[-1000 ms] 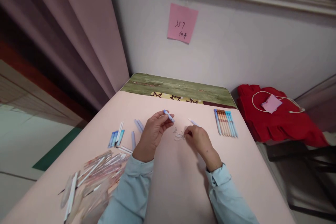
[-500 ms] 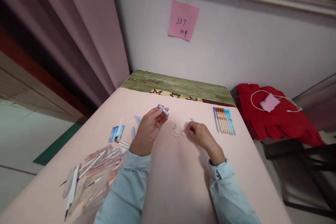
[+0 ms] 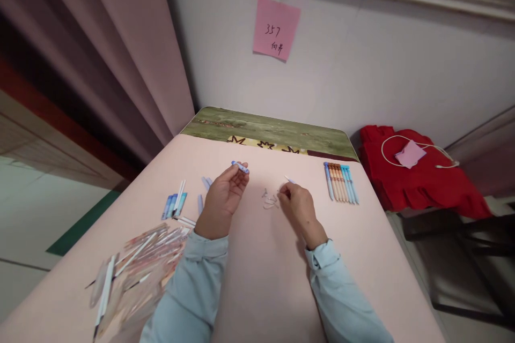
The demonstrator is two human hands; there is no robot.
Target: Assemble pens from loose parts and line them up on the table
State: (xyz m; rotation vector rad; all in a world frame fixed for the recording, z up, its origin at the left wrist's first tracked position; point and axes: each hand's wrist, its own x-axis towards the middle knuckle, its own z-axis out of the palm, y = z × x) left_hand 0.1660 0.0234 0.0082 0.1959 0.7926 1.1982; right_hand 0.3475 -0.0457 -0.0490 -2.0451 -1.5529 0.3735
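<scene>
My left hand (image 3: 223,195) is closed around a short blue pen barrel (image 3: 240,167) with a darker blue end, held above the table. My right hand (image 3: 300,204) is low over the table, thumb and forefinger pinched together at the edge of a small heap of white pen parts (image 3: 270,201). Whatever sits between those fingertips is too small to name. Just beyond the right knuckles lies a pale blue pen piece with a white tip (image 3: 289,179), partly hidden by the hand. More blue barrels (image 3: 200,203) lie to the left of my left hand.
Finished-looking pens (image 3: 341,183) in blue, brown and light blue lie in a row at right. Short blue tubes (image 3: 172,206) and white refills (image 3: 182,193) are at left, near a pile of clear-wrapped pen parts (image 3: 151,257). A red cloth (image 3: 402,187) is beyond the right edge.
My right hand has moved left, its fingertips coming to the edge of the small white parts. My left hand still holds the blue barrel, and the view has shifted slightly.
</scene>
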